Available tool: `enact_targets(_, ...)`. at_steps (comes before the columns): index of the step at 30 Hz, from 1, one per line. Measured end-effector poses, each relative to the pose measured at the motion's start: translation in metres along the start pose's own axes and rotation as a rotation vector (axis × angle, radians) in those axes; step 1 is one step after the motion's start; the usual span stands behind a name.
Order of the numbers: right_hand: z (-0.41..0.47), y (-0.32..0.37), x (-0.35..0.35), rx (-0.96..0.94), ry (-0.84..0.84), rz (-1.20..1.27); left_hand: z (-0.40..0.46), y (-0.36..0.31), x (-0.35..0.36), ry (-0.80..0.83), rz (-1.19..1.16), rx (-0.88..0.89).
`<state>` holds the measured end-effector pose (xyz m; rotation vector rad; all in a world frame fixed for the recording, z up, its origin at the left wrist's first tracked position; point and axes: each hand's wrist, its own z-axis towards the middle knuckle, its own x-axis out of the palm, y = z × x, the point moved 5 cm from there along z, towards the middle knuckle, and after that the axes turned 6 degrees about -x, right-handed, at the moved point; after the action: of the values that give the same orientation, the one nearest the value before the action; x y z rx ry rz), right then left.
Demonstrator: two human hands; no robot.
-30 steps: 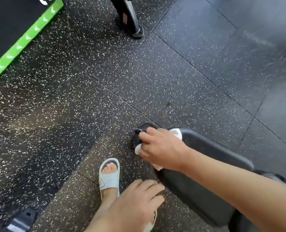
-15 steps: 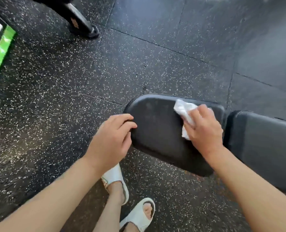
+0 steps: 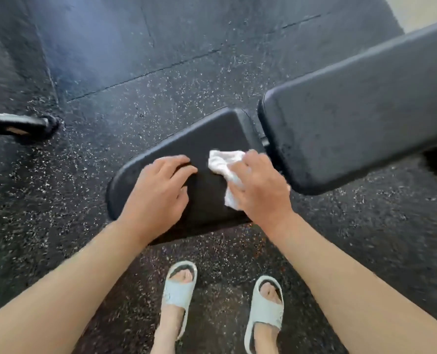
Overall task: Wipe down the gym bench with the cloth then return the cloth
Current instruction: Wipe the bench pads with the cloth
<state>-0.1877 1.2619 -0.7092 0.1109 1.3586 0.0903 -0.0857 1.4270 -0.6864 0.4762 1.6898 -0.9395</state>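
My right hand (image 3: 259,186) presses the crumpled white cloth (image 3: 226,169) onto the black seat pad (image 3: 212,139) of the bench, fingers curled over it, the cloth bunched near the gap beside the long back pad (image 3: 360,111). My left hand (image 3: 158,192) lies flat on the seat pad's left part, its grip spread and holding nothing, just apart from the cloth. Below on the speckled rubber floor (image 3: 110,60), my feet in pale slides (image 3: 177,293) stand near the pad's edge.

Bare forearms, no sleeves, 2 pale grey-green slide sandals (image 3: 177,295) — open-toed, chunky
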Motion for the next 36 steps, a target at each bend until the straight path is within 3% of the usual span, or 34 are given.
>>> enact_targets(3, 0.0, -0.029, -0.008, 0.34, -0.123, 0.053, 0.031, -0.01, 0.007, 0.045, 0.036, 0.095)
enact_targets(5, -0.013, -0.02, -0.012, 0.425, -0.21, 0.133, 0.056, -0.016, 0.013, 0.061, 0.042, 0.169)
enact_targets(12, -0.091, 0.022, -0.02, 0.571, -0.166, 0.251, 0.072, -0.012, 0.026, 0.038, 0.053, 0.307)
enact_targets(24, 0.065, -0.054, 0.003, 0.773, -0.232, 0.188, 0.072, -0.005, 0.033, -0.012, 0.039, 0.329)
enact_targets(30, -0.007, -0.025, -0.007, 0.745, -0.263, 0.187, 0.072, -0.008, 0.031, -0.017, 0.052, 0.341)
enact_targets(36, -0.095, 0.029, -0.001, 0.972, -0.414, 0.274, 0.073, -0.005, 0.034, -0.031, 0.057, 0.332)
